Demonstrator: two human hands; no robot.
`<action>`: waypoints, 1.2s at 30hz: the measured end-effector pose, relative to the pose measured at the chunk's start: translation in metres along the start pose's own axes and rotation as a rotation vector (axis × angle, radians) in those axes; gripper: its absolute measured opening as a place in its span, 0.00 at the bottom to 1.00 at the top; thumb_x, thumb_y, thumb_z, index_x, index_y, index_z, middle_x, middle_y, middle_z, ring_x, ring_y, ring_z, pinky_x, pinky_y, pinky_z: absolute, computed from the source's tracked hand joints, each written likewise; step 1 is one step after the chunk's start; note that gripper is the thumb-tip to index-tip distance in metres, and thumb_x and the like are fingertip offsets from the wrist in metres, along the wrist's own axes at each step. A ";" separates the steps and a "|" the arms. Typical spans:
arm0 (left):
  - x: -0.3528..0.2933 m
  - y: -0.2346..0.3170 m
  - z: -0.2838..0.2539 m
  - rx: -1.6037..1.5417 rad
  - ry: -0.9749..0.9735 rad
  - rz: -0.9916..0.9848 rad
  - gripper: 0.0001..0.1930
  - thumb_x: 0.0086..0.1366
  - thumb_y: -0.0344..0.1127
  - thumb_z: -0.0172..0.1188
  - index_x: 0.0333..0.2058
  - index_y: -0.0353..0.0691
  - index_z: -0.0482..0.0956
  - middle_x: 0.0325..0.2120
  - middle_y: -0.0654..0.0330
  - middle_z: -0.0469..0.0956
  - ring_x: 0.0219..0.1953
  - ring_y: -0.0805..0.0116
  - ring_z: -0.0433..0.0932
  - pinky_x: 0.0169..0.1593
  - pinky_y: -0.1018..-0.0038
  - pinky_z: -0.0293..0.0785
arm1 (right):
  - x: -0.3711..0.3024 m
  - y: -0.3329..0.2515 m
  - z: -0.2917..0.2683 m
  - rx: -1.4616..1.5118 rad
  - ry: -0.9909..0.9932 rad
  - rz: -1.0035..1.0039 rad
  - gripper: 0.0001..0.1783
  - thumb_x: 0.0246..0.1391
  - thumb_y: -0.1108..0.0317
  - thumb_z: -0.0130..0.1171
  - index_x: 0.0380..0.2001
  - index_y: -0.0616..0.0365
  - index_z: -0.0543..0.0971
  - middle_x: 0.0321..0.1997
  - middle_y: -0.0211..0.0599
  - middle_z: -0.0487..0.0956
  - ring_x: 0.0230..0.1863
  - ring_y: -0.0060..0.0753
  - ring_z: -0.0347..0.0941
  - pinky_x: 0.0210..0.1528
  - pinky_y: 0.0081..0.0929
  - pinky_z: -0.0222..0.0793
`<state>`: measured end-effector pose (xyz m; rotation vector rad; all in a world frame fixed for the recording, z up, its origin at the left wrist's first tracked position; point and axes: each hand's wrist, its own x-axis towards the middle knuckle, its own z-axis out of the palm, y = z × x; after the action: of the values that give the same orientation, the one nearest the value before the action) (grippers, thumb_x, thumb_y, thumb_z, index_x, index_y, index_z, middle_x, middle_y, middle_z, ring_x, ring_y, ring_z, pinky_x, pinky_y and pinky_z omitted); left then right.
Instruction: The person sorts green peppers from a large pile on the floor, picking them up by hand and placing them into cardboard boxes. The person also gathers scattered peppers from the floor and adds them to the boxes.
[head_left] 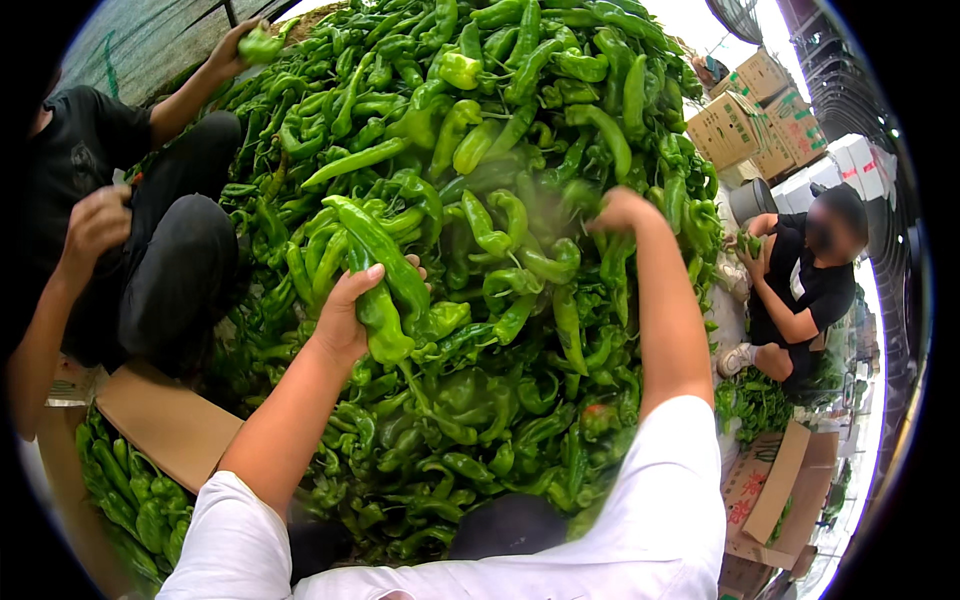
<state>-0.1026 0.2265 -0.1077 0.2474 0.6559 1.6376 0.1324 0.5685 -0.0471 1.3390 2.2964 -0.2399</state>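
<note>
A large heap of long green peppers [500, 300] rises in front of me. My left hand [345, 315] is closed around a few green peppers [383, 320], the thumb lying across them and a stem hanging below. Further right, my right hand [622, 210] reaches over the heap, its fingers blurred by motion. A smeared green pepper [580, 200] shows beside those fingertips; whether they grip it I cannot make out.
At left a seated person in black [100, 130] holds a pepper [262, 45]. An open carton of peppers [165, 425] stands lower left. On the right another person [810, 270] handles peppers near stacked cartons [755, 120]; an open carton [770, 490] sits lower right.
</note>
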 end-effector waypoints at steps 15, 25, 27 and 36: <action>-0.005 0.013 -0.006 -0.041 -0.034 -0.024 0.27 0.57 0.41 0.58 0.51 0.30 0.67 0.43 0.51 0.73 0.48 0.57 0.74 0.58 0.59 0.67 | 0.013 -0.042 0.031 0.760 0.801 0.386 0.36 0.41 0.51 0.66 0.48 0.65 0.71 0.49 0.56 0.74 0.49 0.47 0.73 0.50 0.36 0.68; -0.050 0.030 0.031 0.177 0.009 -0.015 0.25 0.56 0.37 0.62 0.51 0.33 0.68 0.43 0.54 0.75 0.43 0.63 0.77 0.49 0.66 0.74 | -0.219 -0.166 0.040 1.132 0.642 -0.519 0.41 0.50 0.66 0.64 0.64 0.61 0.56 0.57 0.49 0.66 0.54 0.41 0.65 0.57 0.34 0.61; -0.067 0.028 0.064 0.224 -0.054 0.052 0.29 0.51 0.36 0.67 0.51 0.36 0.66 0.43 0.56 0.74 0.42 0.64 0.76 0.48 0.67 0.73 | -0.248 -0.199 0.068 0.973 0.626 -0.649 0.41 0.51 0.69 0.61 0.65 0.59 0.54 0.60 0.50 0.62 0.63 0.44 0.56 0.63 0.35 0.53; -0.320 0.141 0.096 1.558 -0.018 0.074 0.41 0.37 0.42 0.76 0.49 0.32 0.66 0.40 0.52 0.75 0.44 0.64 0.74 0.48 0.71 0.70 | -0.415 -0.332 0.124 1.383 0.032 -1.083 0.48 0.49 0.88 0.50 0.67 0.56 0.36 0.63 0.43 0.57 0.61 0.38 0.60 0.59 0.32 0.61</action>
<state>-0.1119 -0.0616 0.1129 1.3828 1.8051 0.8478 0.0580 0.0311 0.0149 0.2070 2.5870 -2.4117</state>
